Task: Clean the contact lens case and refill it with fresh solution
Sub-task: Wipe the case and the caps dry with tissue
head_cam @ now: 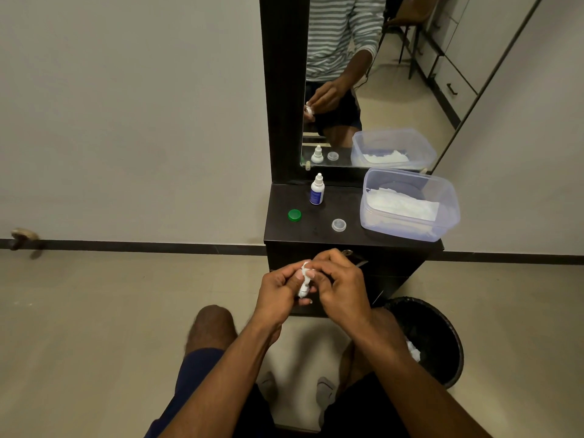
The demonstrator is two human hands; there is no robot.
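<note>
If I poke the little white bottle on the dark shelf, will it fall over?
Probably. The white bottle stands tall and narrow on a small base, so a poke near its tip would likely tip it. Being round, it might then roll toward the green cap. It looks small and plastic, so probably light.

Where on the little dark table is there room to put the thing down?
The dark table top is bare along its front edge, between the green cap and the clear cap, and in the left back corner beside the solution bottle. The right side is crowded: the plastic tub of tissues fills it, overhanging the edge.
</note>
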